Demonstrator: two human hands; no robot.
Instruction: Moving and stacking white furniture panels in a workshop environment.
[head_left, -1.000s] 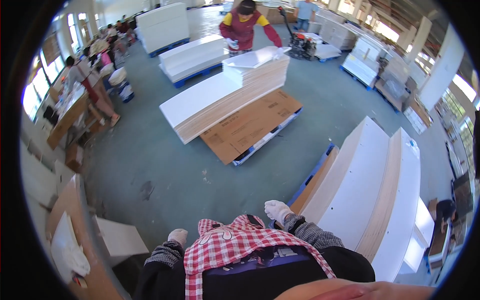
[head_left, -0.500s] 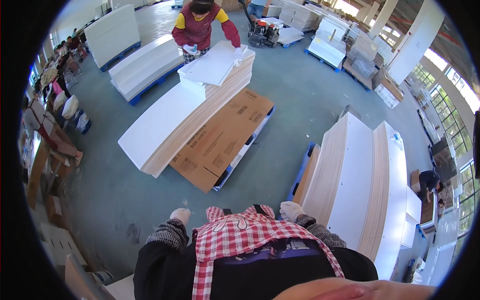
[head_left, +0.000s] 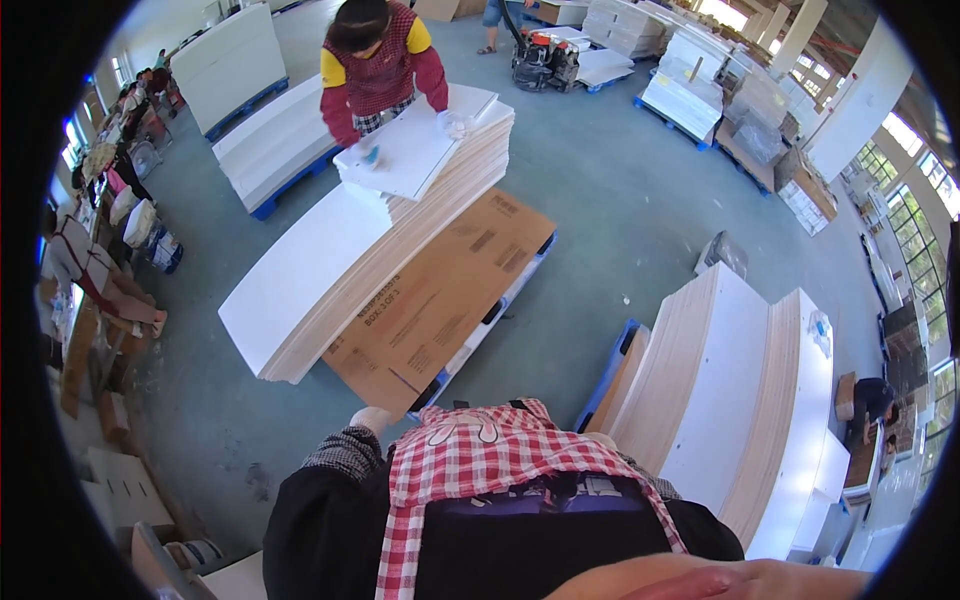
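Observation:
My left hand (head_left: 371,418), in a whitish glove, hangs beside the checked red-and-white apron (head_left: 455,470). It is near the close end of a blue pallet topped with brown cardboard (head_left: 440,300); its fingers cannot be made out. Only a sliver of my right hand (head_left: 600,439) shows past the apron's right edge, next to a tall stack of white panels (head_left: 710,370). On the cardboard rests another stack of long white panels (head_left: 300,270), with shorter boards piled on its far end. Across it, a co-worker bends over the top board (head_left: 410,150), a small bluish thing (head_left: 372,155) under one gloved hand.
A second pallet edge (head_left: 610,375) juts out beside the right stack. Farther off stand a pallet truck (head_left: 545,62), a panel stack on a blue pallet (head_left: 230,65) and wrapped stacks (head_left: 685,95). People sit along the left wall; a bucket (head_left: 153,238) stands near them.
My view has shifted toward the pallets. My right hand has slipped mostly behind the apron. The co-worker has leaned lower, moving the hand with the bluish thing down onto the top board.

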